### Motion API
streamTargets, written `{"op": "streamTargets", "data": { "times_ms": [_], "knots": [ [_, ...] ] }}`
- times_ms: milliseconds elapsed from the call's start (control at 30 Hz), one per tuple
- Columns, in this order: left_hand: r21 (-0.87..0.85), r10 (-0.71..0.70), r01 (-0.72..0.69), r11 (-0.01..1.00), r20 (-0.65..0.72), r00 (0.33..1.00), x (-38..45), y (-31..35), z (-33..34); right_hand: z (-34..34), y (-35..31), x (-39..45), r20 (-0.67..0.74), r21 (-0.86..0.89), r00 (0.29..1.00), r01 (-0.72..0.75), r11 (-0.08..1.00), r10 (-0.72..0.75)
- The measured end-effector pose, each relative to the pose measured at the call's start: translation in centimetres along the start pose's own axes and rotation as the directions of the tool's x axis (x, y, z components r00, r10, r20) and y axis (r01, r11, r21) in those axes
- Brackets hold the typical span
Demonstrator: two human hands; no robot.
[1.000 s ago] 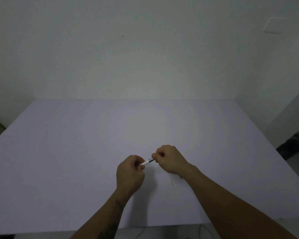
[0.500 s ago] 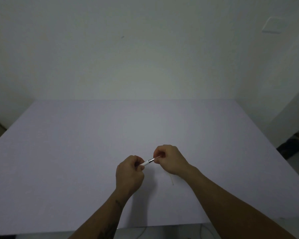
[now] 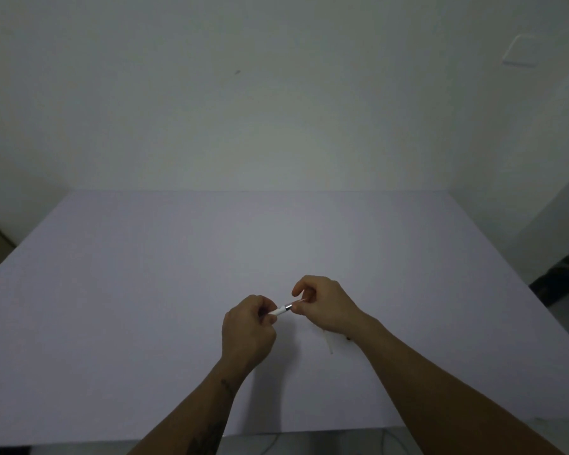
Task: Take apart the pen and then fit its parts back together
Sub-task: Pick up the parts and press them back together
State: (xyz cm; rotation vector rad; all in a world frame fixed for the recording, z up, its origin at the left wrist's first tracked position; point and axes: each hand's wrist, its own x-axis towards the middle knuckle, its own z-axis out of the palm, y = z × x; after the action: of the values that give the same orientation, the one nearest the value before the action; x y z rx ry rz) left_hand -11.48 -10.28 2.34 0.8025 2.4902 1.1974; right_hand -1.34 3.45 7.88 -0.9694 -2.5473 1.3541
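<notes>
We hold the pen up off the worktop, between our two hands, near the front edge. Our left hand is closed in a loose fist around the white barrel, which keeps it from turning and leaves only its far end poking out toward the right. Our right hand pinches at that exposed end, thumb below and forefinger curled above; we judge the grip is set this way so one hand anchors while the other twists or draws a small part along the pen's axis. Whether that part is coming out or going in, we cannot tell.

The barrel looks like smooth white plastic, round and slim. At its end sits a short dark, shiny collar, probably metal, and from it a very thin pale tip runs into our right fingers; it is too small to name with certainty.

On the worktop just under our right wrist lies a thin pale stick, likely another pen part set aside within easy reach. Beside it is a tiny dark speck, too small to identify.

The worktop is a flat, matte, pale lilac sheet, so loose parts should lie still but pale ones are hard to spot against it.
</notes>
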Motion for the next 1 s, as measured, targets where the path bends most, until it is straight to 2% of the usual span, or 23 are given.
{"op": "streamTargets", "data": {
  "times_ms": [267, 400, 500, 600, 733, 1000],
  "knots": [
    [0.003, 0.016, -0.016, 1.000, -0.003, 1.000, 0.0, 0.5, 0.0, 0.3, 0.1, 0.0, -0.039, -0.111, 0.997, 0.055, 0.992, -0.059],
    [0.013, 0.023, -0.023, 1.000, 0.007, 1.000, -0.1, 0.5, 0.0, 0.6, 0.0, 0.2, -0.027, -0.174, 0.999, 0.031, 0.984, -0.037],
    [0.023, 0.038, -0.039, 0.999, 0.012, 0.999, -0.1, 0.5, -0.1, 0.8, -0.1, 0.1, -0.020, -0.157, 0.999, -0.039, 0.987, 0.036],
    [0.034, 0.052, -0.052, 0.998, 0.019, 0.998, -0.3, 0.5, -0.2, 0.5, 0.0, 0.0, 0.030, -0.069, 0.994, -0.104, 0.992, 0.106],
    [0.039, 0.031, -0.032, 0.999, 0.022, 0.999, -0.4, 0.5, -0.1, -0.1, 0.2, -0.1, 0.025, 0.029, 0.997, -0.071, 0.997, 0.070],
    [0.062, 0.040, -0.041, 0.997, 0.018, 0.999, -0.4, 0.9, -0.1, 0.2, 0.6, 0.2, 0.001, -0.095, 1.000, -0.005, 0.995, 0.005]
  ]
}}
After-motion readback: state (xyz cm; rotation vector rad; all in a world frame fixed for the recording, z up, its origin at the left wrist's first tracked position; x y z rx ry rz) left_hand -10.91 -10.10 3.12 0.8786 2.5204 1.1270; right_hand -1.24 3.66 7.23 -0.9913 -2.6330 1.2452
